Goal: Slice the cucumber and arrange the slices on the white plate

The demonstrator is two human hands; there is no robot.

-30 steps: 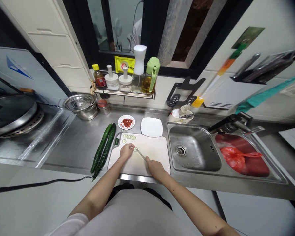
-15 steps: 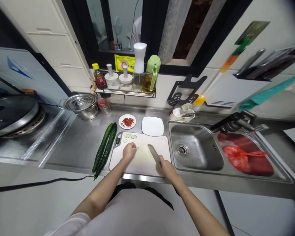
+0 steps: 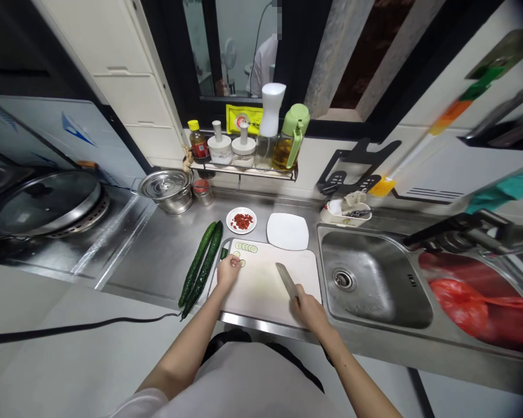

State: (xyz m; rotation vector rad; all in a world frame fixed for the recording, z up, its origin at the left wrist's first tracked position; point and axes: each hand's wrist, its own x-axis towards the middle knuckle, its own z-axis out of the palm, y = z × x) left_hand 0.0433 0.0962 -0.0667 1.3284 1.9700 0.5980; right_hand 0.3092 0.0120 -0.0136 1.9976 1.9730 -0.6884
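A white cutting board [image 3: 265,302] lies on the steel counter. Its upper left bears a short overlapping row of cucumber slices [image 3: 246,248], with one loose slice [image 3: 236,254] just below. My left hand [image 3: 228,271] is over the board's left side, its fingertips pinched on a cucumber slice [image 3: 243,263] close to the loose one. On the right, my right hand [image 3: 308,307] is wrapped round the handle of a kitchen knife [image 3: 286,280]. The blade points up and left, over the board. Two whole cucumbers [image 3: 204,270] lie side by side left of the board.
Behind the board are a plate of chopped red pieces [image 3: 241,230] and a white square plate [image 3: 287,231]. A sink [image 3: 375,284] adjoins on the right, with a red plastic bag [image 3: 459,305] beyond. A lidded pot [image 3: 168,194] and seasoning rack [image 3: 244,170] stand behind.
The view has turned left, so the scene sits further right. Relative to the board, my left hand has moved left with the slice, nearer the loose slice. My right hand still holds the knife.
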